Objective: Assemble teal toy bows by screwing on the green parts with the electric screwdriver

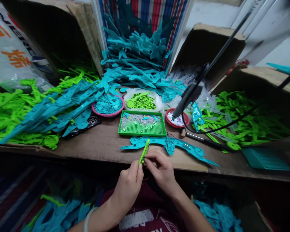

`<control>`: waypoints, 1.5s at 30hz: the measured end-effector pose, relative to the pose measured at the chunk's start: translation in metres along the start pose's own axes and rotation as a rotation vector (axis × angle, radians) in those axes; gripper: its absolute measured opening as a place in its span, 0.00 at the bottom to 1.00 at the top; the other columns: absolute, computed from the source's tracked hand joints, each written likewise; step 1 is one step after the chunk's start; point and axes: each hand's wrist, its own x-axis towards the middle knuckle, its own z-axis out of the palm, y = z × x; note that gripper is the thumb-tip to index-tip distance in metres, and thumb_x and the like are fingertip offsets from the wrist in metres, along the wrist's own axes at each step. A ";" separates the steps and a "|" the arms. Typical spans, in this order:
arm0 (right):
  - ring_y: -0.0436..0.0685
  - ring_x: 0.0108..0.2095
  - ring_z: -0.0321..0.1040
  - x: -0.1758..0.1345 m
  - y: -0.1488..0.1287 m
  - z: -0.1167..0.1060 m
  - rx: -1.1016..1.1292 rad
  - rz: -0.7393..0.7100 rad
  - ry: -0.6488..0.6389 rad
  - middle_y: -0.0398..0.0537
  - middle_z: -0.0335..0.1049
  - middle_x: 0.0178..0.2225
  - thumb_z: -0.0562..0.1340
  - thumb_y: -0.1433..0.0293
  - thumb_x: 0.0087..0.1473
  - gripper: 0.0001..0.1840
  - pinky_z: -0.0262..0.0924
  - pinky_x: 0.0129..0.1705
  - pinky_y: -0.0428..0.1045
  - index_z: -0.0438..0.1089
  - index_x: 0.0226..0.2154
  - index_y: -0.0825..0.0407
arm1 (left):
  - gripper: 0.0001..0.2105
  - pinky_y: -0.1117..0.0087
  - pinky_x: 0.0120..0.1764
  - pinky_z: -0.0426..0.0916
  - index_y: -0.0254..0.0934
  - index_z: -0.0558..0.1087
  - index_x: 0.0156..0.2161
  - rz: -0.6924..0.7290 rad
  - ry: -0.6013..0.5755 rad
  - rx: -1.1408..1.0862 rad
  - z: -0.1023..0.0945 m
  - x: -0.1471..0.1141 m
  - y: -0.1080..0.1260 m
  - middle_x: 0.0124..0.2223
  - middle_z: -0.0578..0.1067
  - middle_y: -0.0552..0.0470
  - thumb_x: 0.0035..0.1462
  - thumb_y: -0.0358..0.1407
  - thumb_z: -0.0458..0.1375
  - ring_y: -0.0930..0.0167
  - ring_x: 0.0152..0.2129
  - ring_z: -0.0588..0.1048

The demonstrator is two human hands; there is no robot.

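My left hand (130, 178) is closed around the lower end of a narrow lime-green plastic part (145, 151), which tilts up over the bench edge. Against the side of that part, the thumb and fingers of my right hand (161, 169) are pinched; small dark bits show there, and whether they belong to the part I cannot make out. Just beyond my hands lies a long teal plastic piece (190, 150), wing-shaped, with a teal cross-piece (169, 145) at its middle. Behind it stands a green tray (142, 132) of small silvery pieces, probably screws.
A corded power screwdriver (187, 101) hangs above a red basket (168, 122) of white pieces. Around it are a pink basket (108, 115), a bag of small green parts (145, 101), a phone (93, 120), and heaps of teal (137, 54) and green parts (8, 109).
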 end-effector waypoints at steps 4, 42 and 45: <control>0.48 0.27 0.64 0.002 -0.004 0.001 -0.008 0.107 -0.013 0.41 0.68 0.27 0.62 0.78 0.53 0.06 0.57 0.26 0.43 0.70 0.28 0.51 | 0.15 0.71 0.19 0.62 0.37 0.68 0.38 0.058 0.033 0.081 0.004 -0.003 -0.001 0.25 0.78 0.51 0.72 0.36 0.41 0.69 0.16 0.77; 0.52 0.32 0.74 -0.012 0.001 -0.013 0.155 0.242 -0.181 0.47 0.77 0.33 0.65 0.70 0.59 0.05 0.70 0.34 0.47 0.78 0.37 0.50 | 0.18 0.80 0.13 0.61 0.37 0.70 0.50 -0.413 -0.199 -0.631 0.013 -0.028 -0.001 0.21 0.67 0.61 0.71 0.44 0.43 0.79 0.09 0.66; 0.50 0.28 0.73 -0.014 0.003 -0.011 0.260 0.386 -0.155 0.45 0.76 0.30 0.66 0.68 0.57 0.04 0.70 0.31 0.46 0.76 0.34 0.51 | 0.18 0.80 0.13 0.61 0.37 0.71 0.50 -0.432 -0.212 -0.640 0.013 -0.030 -0.001 0.21 0.66 0.61 0.71 0.44 0.43 0.79 0.10 0.66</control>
